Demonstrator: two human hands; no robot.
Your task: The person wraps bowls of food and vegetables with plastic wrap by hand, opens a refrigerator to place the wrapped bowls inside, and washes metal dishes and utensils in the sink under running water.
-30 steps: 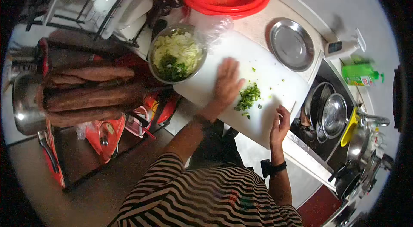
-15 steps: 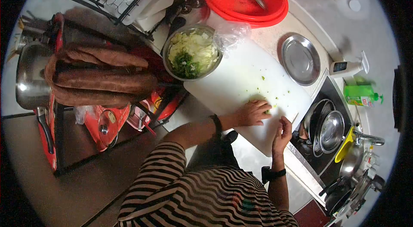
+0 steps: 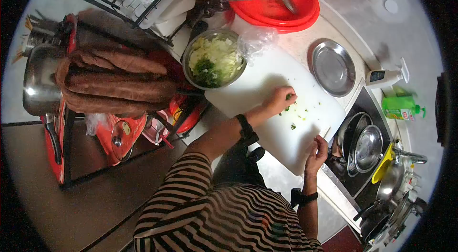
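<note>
Over the white cutting board, my left hand is closed in a pinch around chopped greens, a bit of which shows at the fingertips. Small green scraps lie scattered on the board below it. My right hand is curled at the board's near right edge. A thin pale strip shows beside its fingertips; what that hand grips, if anything, I cannot make out. At the board's far left end stands a metal bowl holding pale shredded vegetable and chopped greens.
Red basins with a ladle stand at the back, near a crumpled plastic bag. A steel plate lies right of the board. Further right are pans, a green soap bottle and a tap.
My left hand has lifted off the board and moved up and slightly left, its spread fingers now closed on greens. My right hand has shifted slightly right and down.
</note>
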